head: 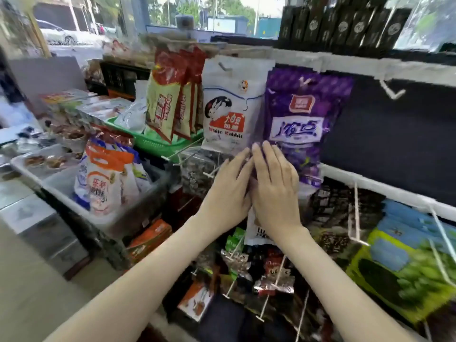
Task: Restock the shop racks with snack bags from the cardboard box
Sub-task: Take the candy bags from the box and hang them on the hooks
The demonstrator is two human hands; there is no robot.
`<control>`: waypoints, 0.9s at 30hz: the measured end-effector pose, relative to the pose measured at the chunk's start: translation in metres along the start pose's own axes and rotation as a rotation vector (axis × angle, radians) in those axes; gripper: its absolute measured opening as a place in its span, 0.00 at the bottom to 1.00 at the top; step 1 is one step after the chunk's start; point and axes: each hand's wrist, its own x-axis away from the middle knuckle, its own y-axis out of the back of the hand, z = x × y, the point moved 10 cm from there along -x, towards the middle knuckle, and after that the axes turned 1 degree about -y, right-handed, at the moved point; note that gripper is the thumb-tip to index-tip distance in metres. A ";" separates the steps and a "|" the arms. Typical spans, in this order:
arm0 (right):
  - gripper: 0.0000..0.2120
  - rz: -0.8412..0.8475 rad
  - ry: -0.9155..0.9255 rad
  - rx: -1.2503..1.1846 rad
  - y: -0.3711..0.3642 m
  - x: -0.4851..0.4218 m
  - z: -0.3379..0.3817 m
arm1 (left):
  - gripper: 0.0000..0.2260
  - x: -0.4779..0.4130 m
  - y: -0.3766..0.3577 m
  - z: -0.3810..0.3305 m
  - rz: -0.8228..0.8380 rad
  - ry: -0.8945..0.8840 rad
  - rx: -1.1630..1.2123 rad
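Your left forearm (153,275) and right forearm (333,275) come up from 7 and 5 o'clock and meet at the centre. There your left hand (229,183) and right hand (274,186) lie side by side with the fingers straight and close together. The fingertips rest flat against the lower edge of the purple bag (303,112), just beside the white rabbit bag (229,104). Neither hand is curled round anything. A white packet (256,233) shows just under your right wrist, but you cannot tell whether it hangs on its own hook or is pinned by your palms.

The top row at 12 o'clock looks mostly stocked: red-and-cream bags (170,99), then the white rabbit bag, then the purple bag. At 2 o'clock an empty hook (392,91) stands out from the dark back panel, so that end is probably yet to be filled. The lower hooks at 4 to 6 o'clock carry green-and-blue bags (404,262) and small packets (274,280).

At 9 o'clock a grey bin (138,213) holds orange-and-white bags (106,178). No cardboard box can be picked out for certain, so the remaining stock is unclear. The job appears partway done.
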 end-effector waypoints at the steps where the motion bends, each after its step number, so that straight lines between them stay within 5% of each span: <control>1: 0.25 0.035 0.002 -0.049 -0.006 0.014 0.013 | 0.28 0.021 0.000 0.007 0.009 0.015 -0.019; 9: 0.24 0.607 0.036 -0.403 -0.118 0.166 0.182 | 0.30 0.250 -0.029 0.125 0.244 0.419 0.014; 16: 0.29 1.211 0.160 -0.554 -0.206 0.388 0.299 | 0.28 0.512 -0.102 0.183 0.535 0.985 0.112; 22: 0.37 1.650 0.239 -0.506 -0.254 0.611 0.318 | 0.25 0.733 -0.170 0.178 0.640 1.503 0.136; 27: 0.36 1.831 0.317 -0.417 -0.297 0.716 0.308 | 0.26 0.843 -0.234 0.180 0.779 1.720 0.125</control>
